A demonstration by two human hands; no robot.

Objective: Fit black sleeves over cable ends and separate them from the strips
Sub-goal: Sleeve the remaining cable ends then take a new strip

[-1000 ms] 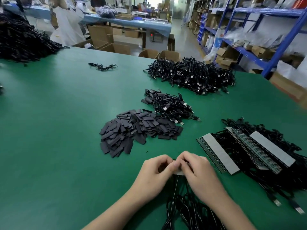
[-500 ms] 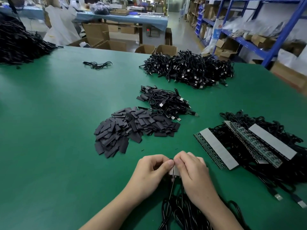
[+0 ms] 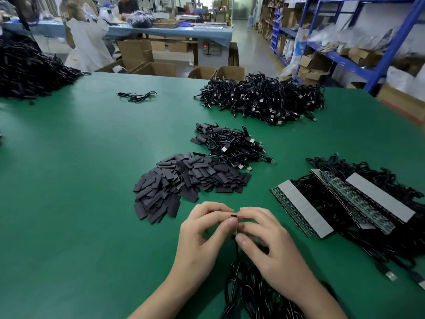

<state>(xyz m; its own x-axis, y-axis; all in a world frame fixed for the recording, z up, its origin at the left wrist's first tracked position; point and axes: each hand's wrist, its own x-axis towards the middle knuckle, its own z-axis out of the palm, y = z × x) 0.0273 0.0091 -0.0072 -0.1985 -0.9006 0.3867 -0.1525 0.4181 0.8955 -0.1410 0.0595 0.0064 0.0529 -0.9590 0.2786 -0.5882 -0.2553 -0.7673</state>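
Fingers (image 3: 230, 223): we pinch 1 cable end (image 3: 234, 215) between left hand (image 3: 202, 238) and right hand (image 3: 273, 249).
Sleeves (image 3: 184, 180): heaped at the centre of the bench (image 3: 69, 180).

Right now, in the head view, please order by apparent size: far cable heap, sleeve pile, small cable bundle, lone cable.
1. far cable heap and sleeve pile: alike in spread; the heap lies farther away, so I leave them unranked.
2. small cable bundle.
3. lone cable, smallest and farthest.
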